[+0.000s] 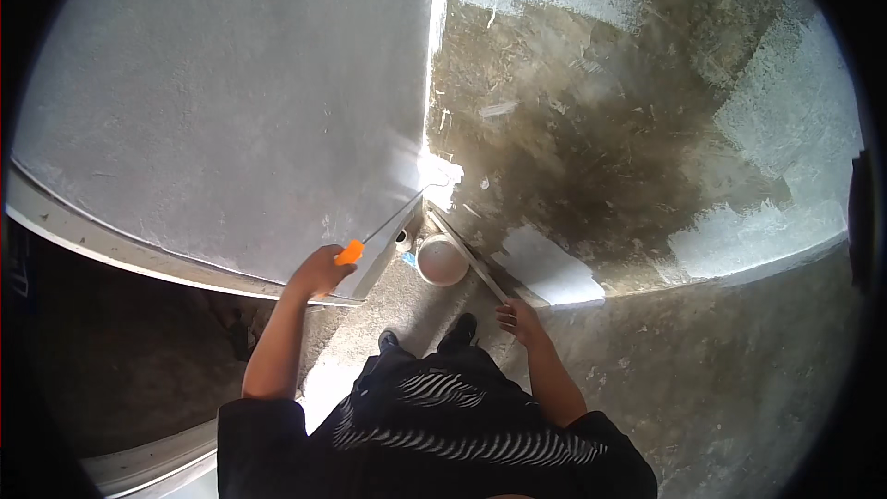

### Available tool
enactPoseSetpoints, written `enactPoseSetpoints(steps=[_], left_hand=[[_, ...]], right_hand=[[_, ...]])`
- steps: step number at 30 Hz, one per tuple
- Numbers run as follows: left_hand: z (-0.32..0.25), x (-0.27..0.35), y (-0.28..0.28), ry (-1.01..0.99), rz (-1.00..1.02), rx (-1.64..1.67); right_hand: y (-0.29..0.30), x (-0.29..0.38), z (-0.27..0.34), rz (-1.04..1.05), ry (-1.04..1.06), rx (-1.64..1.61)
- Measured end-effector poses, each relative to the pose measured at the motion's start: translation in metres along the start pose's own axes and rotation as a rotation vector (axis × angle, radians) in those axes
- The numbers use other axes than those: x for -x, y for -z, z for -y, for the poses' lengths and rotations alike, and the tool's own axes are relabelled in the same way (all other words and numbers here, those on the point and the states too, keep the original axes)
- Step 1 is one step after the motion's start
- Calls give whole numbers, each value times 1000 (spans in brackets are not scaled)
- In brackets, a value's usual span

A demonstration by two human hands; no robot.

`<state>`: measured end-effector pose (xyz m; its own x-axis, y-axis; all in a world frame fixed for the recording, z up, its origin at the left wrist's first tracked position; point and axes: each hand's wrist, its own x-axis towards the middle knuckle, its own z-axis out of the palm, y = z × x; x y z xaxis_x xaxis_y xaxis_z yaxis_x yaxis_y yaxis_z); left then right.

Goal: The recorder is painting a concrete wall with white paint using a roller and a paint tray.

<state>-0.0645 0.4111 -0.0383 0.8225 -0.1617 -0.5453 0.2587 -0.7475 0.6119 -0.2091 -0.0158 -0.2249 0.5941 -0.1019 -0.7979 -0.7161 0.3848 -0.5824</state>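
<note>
My left hand (323,272) is closed around the orange handle of a paint roller (350,253). Its thin metal rod reaches up to the corner between two walls, where the roller head is lost in bright glare. My right hand (518,321) holds the near end of a long pale stick or pole (478,266), whose far end points down towards the foot of the corner. Between my hands, a round bucket (442,260) with whitish contents stands on the floor, partly behind the pole.
On the left is a grey coated wall (229,97) ending at an edge. The right wall (589,125) is brown and bare with white patches. A small round container (402,240) and a blue scrap (409,260) lie beside the bucket. My shoes stand just below it.
</note>
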Motion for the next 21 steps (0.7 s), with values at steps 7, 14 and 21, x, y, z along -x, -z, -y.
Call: enactPoseSetpoints(steps=[7, 14, 21], left_hand=[[-15, 14, 14, -29, 26, 47], [-2, 42, 19, -119, -72, -89], [9, 36, 4, -75, -49, -6]], right_hand=[[14, -2, -3, -23, 17, -17], [11, 2, -17, -22, 23, -50], [0, 7, -16, -6, 12, -11]])
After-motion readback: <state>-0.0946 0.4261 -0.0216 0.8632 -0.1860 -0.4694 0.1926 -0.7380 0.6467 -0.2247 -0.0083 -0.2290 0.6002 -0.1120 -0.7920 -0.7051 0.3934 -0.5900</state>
